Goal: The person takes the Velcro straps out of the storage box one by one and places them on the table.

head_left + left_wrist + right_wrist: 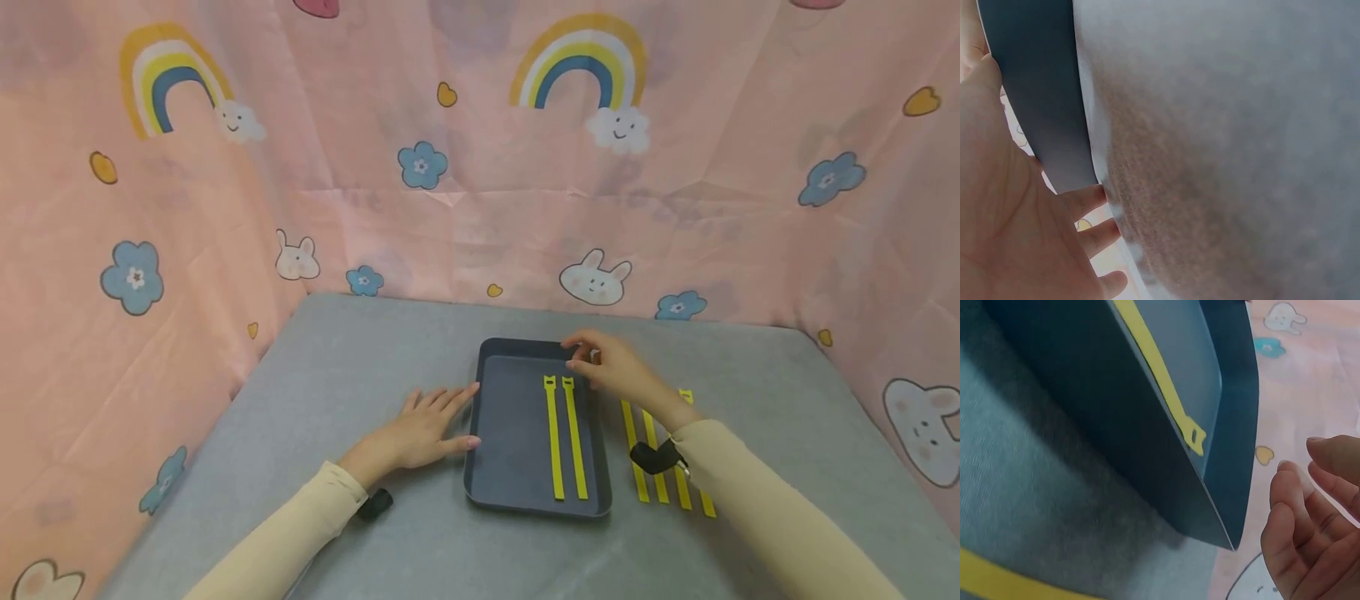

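A dark grey rectangular tray (510, 433) lies on the table, with two yellow slotted cable straps (555, 442) side by side in its right half. My left hand (423, 429) has its fingers spread and the fingertips at the tray's left rim; the left wrist view shows the hand beside the tray's outer wall (1041, 94). Over the tray's far right corner is my right hand (615, 367), fingers loosely bent and nothing between them. In the right wrist view the right hand (1310, 531) appears apart from the tray's corner, near a strap's slotted head (1194, 434).
Several more yellow straps (660, 487) lie in a row on the grey tabletop (375, 358) right of the tray, partly hidden by my right forearm. A pink patterned curtain (480, 225) hangs behind the table and along both sides.
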Demonstrator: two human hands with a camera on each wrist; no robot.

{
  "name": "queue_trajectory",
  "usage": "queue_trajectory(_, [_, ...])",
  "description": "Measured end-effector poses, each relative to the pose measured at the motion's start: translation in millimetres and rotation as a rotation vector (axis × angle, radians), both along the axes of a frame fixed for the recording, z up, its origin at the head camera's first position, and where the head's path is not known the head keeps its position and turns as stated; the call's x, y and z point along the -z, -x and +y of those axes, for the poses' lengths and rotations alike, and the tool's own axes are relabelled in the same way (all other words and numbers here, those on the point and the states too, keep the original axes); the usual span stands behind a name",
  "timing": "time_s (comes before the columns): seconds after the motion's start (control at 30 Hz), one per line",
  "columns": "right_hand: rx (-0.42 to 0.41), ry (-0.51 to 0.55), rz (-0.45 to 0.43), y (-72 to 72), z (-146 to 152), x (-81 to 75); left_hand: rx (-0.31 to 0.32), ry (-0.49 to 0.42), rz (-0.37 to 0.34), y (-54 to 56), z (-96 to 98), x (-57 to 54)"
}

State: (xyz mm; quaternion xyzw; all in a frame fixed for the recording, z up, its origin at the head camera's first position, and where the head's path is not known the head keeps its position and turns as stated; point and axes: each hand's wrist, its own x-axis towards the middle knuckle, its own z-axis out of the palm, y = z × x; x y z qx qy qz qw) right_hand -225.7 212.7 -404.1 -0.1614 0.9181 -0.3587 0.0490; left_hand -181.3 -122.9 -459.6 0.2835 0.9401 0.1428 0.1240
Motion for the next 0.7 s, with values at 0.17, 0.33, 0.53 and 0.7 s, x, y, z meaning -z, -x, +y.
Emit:
queue_trajectory(0.17, [-0.009,0.026,-0.011,1.1,-8,3.7,-0.005,-0.006,0.002,0.1,-0.3,2.6])
queue_trajectory(0.33, [-0.013,0.072,-0.037,1.2,-13,10.2,-0.001,0.001,0.002,1.3,-0.4,4.6])
queue_trajectory(0.53, [-0.013,0.12,-0.07,-1.8,-24,14.7,0.014,-0.024,0.01,-1.3,-0.2,-0.4])
queue_trajectory(0.7, [-0.005,0.111,-0.077,-3.4,-33,15.2,0.015,-0.025,0.012,-4.1,1.0,-6.2])
